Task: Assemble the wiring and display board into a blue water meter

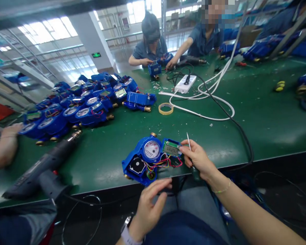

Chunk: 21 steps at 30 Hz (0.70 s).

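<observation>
A blue water meter (142, 153) lies at the near edge of the green table, its round dial facing up. Its electronics compartment is open, and coloured wires (165, 160) run from it to a small blue housing with a circuit board and LCD display (170, 148). My right hand (197, 158) holds a screwdriver (188, 141), shaft pointing up and away, with the fingertips at the right end of the display housing. My left hand (153, 200) is just in front of the meter, below the table edge in view, fingers apart and holding nothing.
Many blue meters (91, 98) are heaped at the left. A heat gun (46, 166) lies nearer, beside another person's hand (9, 143). A tape roll (165, 109), a white power strip (185, 83) and loose cables (216, 97) lie farther back. Two people work across the table.
</observation>
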{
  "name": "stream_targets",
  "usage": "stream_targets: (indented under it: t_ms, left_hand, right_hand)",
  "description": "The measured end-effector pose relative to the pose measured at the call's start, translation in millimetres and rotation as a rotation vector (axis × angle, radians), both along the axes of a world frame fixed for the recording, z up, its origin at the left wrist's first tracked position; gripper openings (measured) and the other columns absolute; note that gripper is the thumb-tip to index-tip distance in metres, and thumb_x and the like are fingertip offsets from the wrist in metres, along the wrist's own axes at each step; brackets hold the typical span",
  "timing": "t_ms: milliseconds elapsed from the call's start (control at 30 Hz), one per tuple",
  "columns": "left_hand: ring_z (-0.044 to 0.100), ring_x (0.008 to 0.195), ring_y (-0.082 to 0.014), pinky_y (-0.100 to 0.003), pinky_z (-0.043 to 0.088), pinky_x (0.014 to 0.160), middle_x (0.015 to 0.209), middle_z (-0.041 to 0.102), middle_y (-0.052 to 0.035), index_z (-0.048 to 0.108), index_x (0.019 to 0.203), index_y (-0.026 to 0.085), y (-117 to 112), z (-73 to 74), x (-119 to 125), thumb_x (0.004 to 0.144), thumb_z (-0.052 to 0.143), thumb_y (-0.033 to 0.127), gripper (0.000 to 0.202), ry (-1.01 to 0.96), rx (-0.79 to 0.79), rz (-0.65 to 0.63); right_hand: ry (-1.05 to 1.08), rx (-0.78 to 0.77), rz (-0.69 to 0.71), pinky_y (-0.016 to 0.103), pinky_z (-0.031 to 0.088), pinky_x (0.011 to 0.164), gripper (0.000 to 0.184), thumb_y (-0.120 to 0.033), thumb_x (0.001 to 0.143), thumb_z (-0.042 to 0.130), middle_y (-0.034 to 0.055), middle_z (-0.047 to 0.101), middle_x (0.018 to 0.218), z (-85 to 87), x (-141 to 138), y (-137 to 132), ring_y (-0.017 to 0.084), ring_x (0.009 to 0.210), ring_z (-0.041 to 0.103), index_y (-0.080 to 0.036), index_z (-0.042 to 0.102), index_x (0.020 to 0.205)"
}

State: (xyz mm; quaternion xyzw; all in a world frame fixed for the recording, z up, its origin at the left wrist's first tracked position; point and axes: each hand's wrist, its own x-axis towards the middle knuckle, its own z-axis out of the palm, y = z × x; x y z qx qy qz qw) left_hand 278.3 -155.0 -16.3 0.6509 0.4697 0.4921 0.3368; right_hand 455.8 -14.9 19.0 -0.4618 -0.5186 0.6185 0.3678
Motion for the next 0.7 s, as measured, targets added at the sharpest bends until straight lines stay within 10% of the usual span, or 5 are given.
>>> stream_targets:
  t_ms: [100, 300, 500, 700]
  left_hand:
    - [0.074, 0.088, -0.0174, -0.026, 0.061, 0.076, 0.098, 0.077, -0.0055, 0.065, 0.121, 0.026, -19.0, 11.0, -37.2, 0.087, 0.058, 0.007, 0.040, 0.224, 0.295, 0.097]
    - [0.065, 0.113, -0.0258, -0.041, 0.050, 0.103, 0.118, 0.068, -0.0089, 0.062, 0.126, 0.024, -35.7, 15.1, -129.2, 0.081, 0.066, 0.013, 0.046, 0.538, 0.471, 0.721]
    - [0.032, 0.145, -0.0296, -0.045, 0.025, 0.122, 0.150, 0.041, -0.0223, 0.037, 0.144, 0.006, -52.0, 23.0, -233.1, 0.081, 0.063, 0.037, 0.075, 0.533, -0.106, 1.429]
    - [0.065, 0.112, -0.0380, -0.050, 0.049, 0.099, 0.126, 0.062, -0.0280, 0.009, 0.152, -0.002, -55.6, 19.1, -291.3, 0.082, 0.061, 0.052, 0.103, 0.362, -0.538, 1.422]
  right_hand:
    - [-0.235, 0.072, 0.098, 0.021, 0.028, 0.039, 0.046, -0.057, 0.087, 0.058, -0.0069, 0.051, 0.057, 0.2, 13.9, 23.2, 0.008, 0.035, 0.034, -0.016, 0.053, 0.106]
    - [-0.767, 0.336, 0.040, 0.040, 0.050, 0.083, 0.029, -0.040, 0.097, 0.058, 0.0068, 0.064, 0.100, -2.5, 42.9, 80.2, 0.020, 0.088, 0.062, -0.015, 0.062, 0.109]
    - [-0.884, 0.611, 0.054, 0.058, 0.037, 0.099, 0.027, -0.035, 0.085, 0.056, 0.0258, 0.061, 0.114, 0.4, 34.9, 118.6, 0.041, 0.114, 0.055, -0.013, 0.063, 0.100]
    - [-0.639, 0.857, 0.056, 0.050, 0.042, 0.100, 0.034, -0.043, 0.088, 0.051, 0.0204, 0.064, 0.119, 27.4, 4.5, 76.5, 0.036, 0.113, 0.058, -0.022, 0.060, 0.112]
